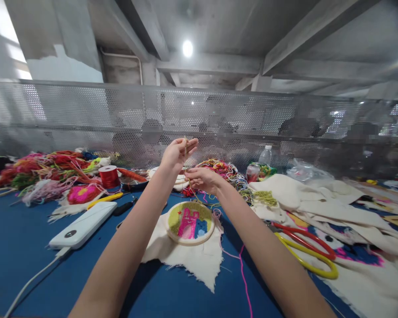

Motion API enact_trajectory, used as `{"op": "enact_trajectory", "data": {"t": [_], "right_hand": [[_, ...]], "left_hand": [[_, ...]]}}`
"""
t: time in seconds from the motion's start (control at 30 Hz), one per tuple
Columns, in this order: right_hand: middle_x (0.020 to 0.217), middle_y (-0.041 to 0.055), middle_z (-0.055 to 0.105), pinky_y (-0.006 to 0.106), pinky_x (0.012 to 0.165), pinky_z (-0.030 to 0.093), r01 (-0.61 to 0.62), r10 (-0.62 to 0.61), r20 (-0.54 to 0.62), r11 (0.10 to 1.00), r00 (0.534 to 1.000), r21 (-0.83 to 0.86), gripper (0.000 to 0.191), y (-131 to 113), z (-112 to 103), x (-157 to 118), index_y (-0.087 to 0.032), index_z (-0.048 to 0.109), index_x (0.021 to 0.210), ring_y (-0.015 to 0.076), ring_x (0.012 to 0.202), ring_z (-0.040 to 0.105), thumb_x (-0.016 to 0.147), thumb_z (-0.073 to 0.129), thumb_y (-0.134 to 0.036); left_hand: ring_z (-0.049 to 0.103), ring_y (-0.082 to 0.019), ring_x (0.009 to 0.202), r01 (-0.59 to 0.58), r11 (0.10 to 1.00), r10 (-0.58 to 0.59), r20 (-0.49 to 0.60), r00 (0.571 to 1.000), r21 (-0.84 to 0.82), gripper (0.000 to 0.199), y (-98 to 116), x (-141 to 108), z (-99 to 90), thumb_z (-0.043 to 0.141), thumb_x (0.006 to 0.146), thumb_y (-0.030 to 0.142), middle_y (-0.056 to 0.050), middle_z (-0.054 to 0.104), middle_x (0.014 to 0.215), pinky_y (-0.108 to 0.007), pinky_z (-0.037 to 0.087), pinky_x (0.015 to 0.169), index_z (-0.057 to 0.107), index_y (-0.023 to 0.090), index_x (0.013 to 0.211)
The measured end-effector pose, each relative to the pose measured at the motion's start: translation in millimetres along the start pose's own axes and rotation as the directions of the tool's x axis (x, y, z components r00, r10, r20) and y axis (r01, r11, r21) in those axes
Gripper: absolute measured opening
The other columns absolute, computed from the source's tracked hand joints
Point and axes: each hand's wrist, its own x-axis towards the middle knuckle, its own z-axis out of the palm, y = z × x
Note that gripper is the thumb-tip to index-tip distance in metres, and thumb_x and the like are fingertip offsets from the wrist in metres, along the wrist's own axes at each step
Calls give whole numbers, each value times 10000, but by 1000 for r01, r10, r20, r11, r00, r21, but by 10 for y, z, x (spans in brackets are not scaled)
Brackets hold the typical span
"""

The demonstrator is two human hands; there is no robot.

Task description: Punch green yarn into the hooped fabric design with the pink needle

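Note:
My left hand [179, 152] is raised at the centre, thumb and forefinger pinched on a thin yellowish strand of yarn [185, 154]. The strand hangs from it toward my right hand [204, 179], which is lower and slightly to the right. The fingertips of my right hand are closed on the same yarn. Below both hands lies a round embroidery hoop [169, 233] on a frayed piece of white cloth [199, 263]. Inside the hoop is a stitched picture [189, 223] of a pink castle-like shape, with blue at its right and yellow-green around it.
Left are a white power bank [82, 225] with cable, a yellow-handled tool [104, 200], a red spool [108, 177] and heaped yarn [58, 165]. Right are red-and-yellow-handled scissors [310, 251], cloth [285, 190], a can [252, 172] and a bottle [265, 155]. A perforated metal screen [86, 106] stands behind.

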Motion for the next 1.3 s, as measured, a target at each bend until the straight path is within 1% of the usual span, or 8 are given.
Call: {"op": "enact_trajectory", "data": {"t": [0.13,0.33,0.4,0.53,0.77,0.9,1.13,1.3], "right_hand": [[594,-31,553,148,461,366,-6,5,26,1000,1000,30,95,58,44,26,-127,617,792,26,430,390,734,682,-89],[608,-14,599,142,459,383,21,-20,-29,999,999,39,98,119,-5,85,-128,631,771,40,461,456,719,698,-79],[618,-6,614,140,457,382,26,-24,-47,999,999,35,83,138,-14,103,-125,639,769,40,465,469,727,691,-76],[598,-6,616,135,457,377,34,-32,-63,999,997,25,58,156,-13,112,-121,648,738,35,455,473,754,659,-65],[595,2,621,122,461,373,44,-43,-47,999,998,17,88,150,-26,97,-113,666,745,30,458,491,776,617,-47],[610,3,623,125,458,375,35,-34,-34,999,999,24,63,151,-22,97,-121,659,737,36,473,499,751,647,-61],[593,-15,588,136,438,356,23,-23,-13,999,1000,25,63,124,9,74,-132,638,711,32,443,445,721,672,-79],[617,-12,595,145,465,368,50,-50,-30,999,998,3,73,145,-10,96,-132,648,731,36,473,462,703,714,-121]], "left_hand": [[696,-165,854,-18,1000,18,-18,1000,-10,249,47,-2,-26,436,862,20,-62,716,704,-343,460,933,479,168,666],[679,-187,935,46,999,-47,-19,999,-8,272,143,14,-69,399,872,25,-95,719,732,-353,449,950,497,165,660],[686,-184,909,75,997,-75,-27,997,-9,286,171,10,-65,377,877,20,-104,718,735,-342,461,935,496,162,659],[706,-180,757,119,993,-119,-21,993,8,274,220,-21,-45,381,876,23,-122,720,728,-336,500,871,515,144,670],[688,-155,600,45,995,-42,-39,998,91,237,213,-10,-74,397,876,31,-61,692,588,-341,525,790,489,165,703],[693,-148,641,-2,991,4,-14,1000,132,221,172,16,-92,415,880,42,-55,704,627,-332,519,794,477,173,713],[697,-162,663,-99,974,102,-4,995,205,231,147,-13,-59,427,886,38,-55,705,657,-321,526,751,446,184,708],[698,-153,668,-102,976,106,-11,994,193,250,168,-24,-59,411,889,22,-61,701,654,-298,529,744,440,183,700]]}}
